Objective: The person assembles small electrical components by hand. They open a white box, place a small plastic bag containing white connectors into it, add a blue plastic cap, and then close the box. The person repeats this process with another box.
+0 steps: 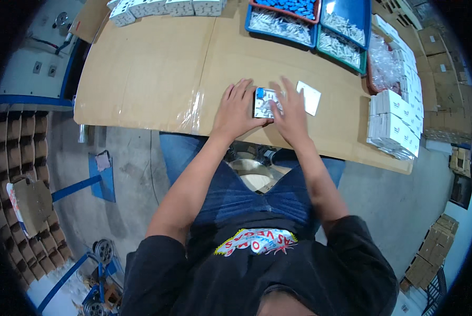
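Note:
A small, shallow box (260, 109) lies on the cardboard-covered table (157, 79) in front of me, with white pieces and a blue piece inside. My left hand (236, 109) holds its left side, the thumb along the near edge and the fingers reaching up beside it. Over the right part of the box is my right hand (292, 116), its fingers spread and slightly blurred, the thumb over the contents. Whether it touches a piece in there I cannot make out. Just right of that hand a flat white square (310, 98), like a lid or card, rests on the table.
Beyond my hands, a blue tray (278, 38) and a green-rimmed tray (346, 66) hold small white parts; a red tray (291, 16) holds blue ones. Stacked white boxes (394, 124) stand at the right edge, near clear plastic bags (384, 63). More boxes (167, 7) line the far left.

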A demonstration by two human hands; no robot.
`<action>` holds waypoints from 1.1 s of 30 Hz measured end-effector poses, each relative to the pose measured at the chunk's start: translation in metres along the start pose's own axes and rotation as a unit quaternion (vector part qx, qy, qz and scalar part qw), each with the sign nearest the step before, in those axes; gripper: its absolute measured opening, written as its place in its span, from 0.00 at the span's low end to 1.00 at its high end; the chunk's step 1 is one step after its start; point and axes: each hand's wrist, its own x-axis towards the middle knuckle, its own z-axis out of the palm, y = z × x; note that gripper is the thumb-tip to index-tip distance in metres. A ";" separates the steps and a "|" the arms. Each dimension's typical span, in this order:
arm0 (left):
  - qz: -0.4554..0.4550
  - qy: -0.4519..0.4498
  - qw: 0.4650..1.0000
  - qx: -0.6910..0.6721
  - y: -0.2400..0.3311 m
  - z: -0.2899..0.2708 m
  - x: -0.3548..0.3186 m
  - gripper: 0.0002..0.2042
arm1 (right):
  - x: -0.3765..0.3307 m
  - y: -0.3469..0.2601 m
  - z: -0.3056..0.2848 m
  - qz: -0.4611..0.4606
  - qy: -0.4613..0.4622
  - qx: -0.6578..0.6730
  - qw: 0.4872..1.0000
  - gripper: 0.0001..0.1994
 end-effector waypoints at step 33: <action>-0.179 -0.068 0.421 -0.887 0.092 -0.059 -0.012 0.37 | -0.041 0.043 -0.084 0.141 0.025 0.942 0.304 0.37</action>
